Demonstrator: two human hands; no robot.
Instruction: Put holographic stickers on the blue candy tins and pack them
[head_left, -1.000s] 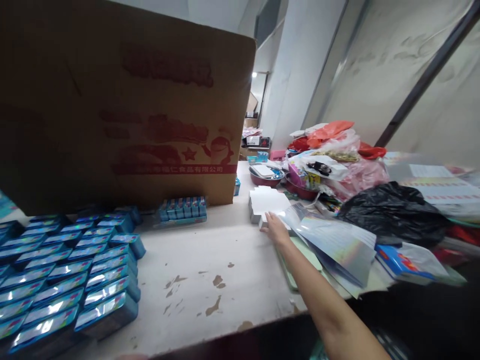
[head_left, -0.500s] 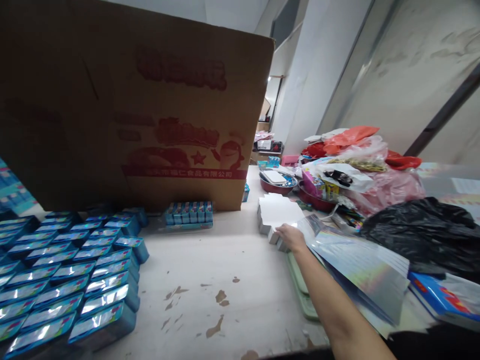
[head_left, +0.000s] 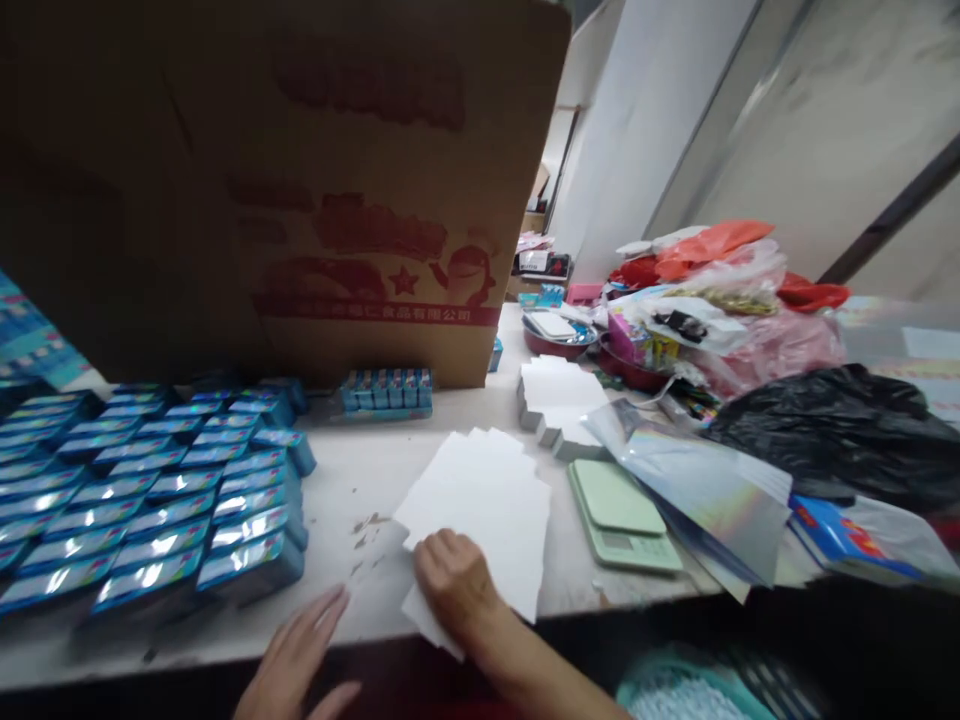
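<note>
Several flat white die-cut card blanks [head_left: 487,490] lie fanned out near the table's front edge. My right hand [head_left: 454,585] is closed on their near edge, with its knuckles up and its fingertips hidden. Left of them, my left hand [head_left: 296,655] is open at the front edge, fingers stretched out and holding nothing. A thicker stack of the same white blanks [head_left: 559,395] sits farther back. The pale green kitchen scale [head_left: 619,505] is to the right of the fanned blanks.
Rows of blue shiny-topped boxes [head_left: 150,485] cover the left side. Behind stands a big cardboard carton [head_left: 300,330], with a clear-wrapped pack of blue boxes [head_left: 386,392] before it. Iridescent sheets [head_left: 697,480], a black plastic bag [head_left: 832,440] and heaped bags [head_left: 720,290] crowd the right.
My right hand has come from the white stack to the front edge, bringing several blanks. My left hand has entered at the bottom. The scale is now uncovered.
</note>
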